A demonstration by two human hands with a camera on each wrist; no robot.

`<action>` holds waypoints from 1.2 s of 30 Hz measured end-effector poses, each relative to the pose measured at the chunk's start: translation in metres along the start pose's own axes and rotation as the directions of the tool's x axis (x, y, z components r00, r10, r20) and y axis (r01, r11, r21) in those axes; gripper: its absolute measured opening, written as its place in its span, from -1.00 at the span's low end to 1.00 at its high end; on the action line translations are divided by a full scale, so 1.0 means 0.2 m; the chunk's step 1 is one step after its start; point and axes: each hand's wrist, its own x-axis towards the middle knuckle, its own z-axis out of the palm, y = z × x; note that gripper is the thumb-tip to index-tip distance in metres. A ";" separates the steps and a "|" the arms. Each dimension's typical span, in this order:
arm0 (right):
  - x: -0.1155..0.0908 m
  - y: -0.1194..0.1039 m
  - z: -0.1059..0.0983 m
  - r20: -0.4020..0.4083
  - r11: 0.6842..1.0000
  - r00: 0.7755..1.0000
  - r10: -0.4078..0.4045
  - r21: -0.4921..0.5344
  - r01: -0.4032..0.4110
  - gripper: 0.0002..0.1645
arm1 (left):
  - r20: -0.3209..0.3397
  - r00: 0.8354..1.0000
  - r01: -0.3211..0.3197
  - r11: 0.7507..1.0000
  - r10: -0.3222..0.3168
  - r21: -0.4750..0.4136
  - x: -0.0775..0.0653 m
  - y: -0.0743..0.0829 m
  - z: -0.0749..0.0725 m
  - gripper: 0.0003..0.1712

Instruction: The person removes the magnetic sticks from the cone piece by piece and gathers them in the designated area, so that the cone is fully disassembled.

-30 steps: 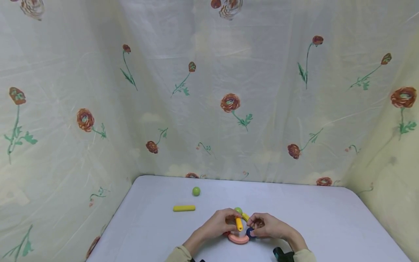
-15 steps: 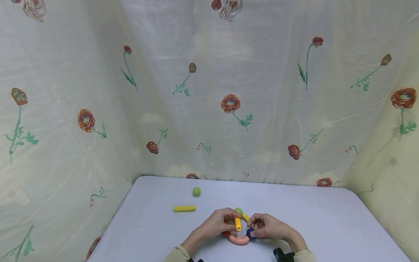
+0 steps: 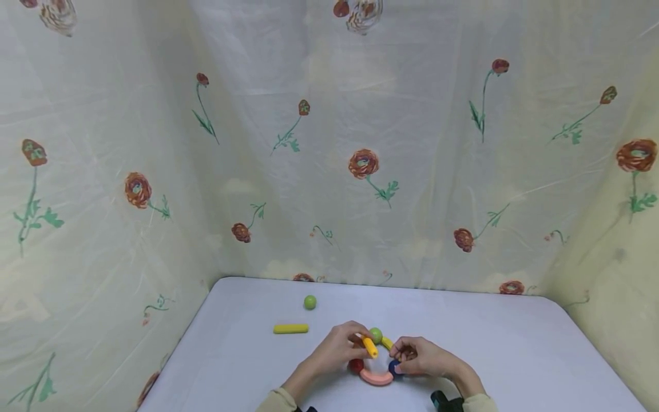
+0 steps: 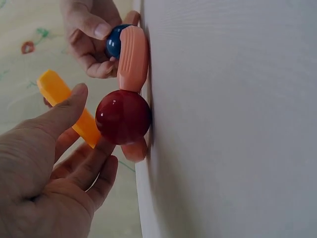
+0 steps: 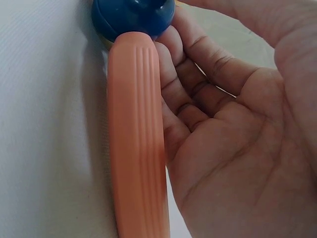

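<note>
My left hand (image 3: 340, 347) pinches an orange-yellow stick (image 4: 59, 92) between thumb and fingers, tilted above a ring of toy pieces. In the left wrist view its lower end is beside a red ball (image 4: 123, 117). The red ball meets one end of a salmon curved bar (image 3: 376, 378); a blue ball (image 5: 132, 19) joins the other end. Thumb and curled fingers of my right hand (image 3: 426, 357) hold the blue ball. Beyond it, a yellow bar (image 3: 387, 343) runs to a green ball (image 3: 376, 335), its near end hidden behind the right fingers.
Farther back on the white table (image 3: 231, 366) lie a loose yellow stick (image 3: 290, 329) and another green ball (image 3: 310, 302). A dark device (image 3: 447, 401) sits at the right wrist. Flower-printed curtains (image 3: 329, 189) enclose the table's back and sides.
My left hand has shifted slightly back and left with the orange-yellow stick, which now slants more. The red ball and the ring's green ball show more fully. The right hand stays on the blue ball.
</note>
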 end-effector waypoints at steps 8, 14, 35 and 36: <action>0.00 -0.01 0.01 -0.008 1.000 1.000 0.004 -0.002 -0.004 -0.63 | -0.066 0.998 0.012 1.000 -0.012 -0.004 -0.03 -0.01 -0.04 -0.65; 0.00 -0.01 0.00 -0.006 1.000 1.000 -0.005 -0.004 0.004 -0.63 | -0.128 0.990 0.060 0.998 -0.061 -0.017 -0.07 -0.06 -0.08 -0.62; 0.00 0.00 0.00 -0.007 1.000 1.000 0.007 -0.003 -0.007 -0.63 | -0.379 0.912 0.181 0.983 -0.156 0.032 -0.26 -0.16 -0.28 -0.64; 0.00 0.00 0.01 -0.008 1.000 1.000 0.005 -0.003 -0.005 -0.63 | -0.384 0.910 0.185 0.982 -0.156 0.039 -0.27 -0.16 -0.29 -0.64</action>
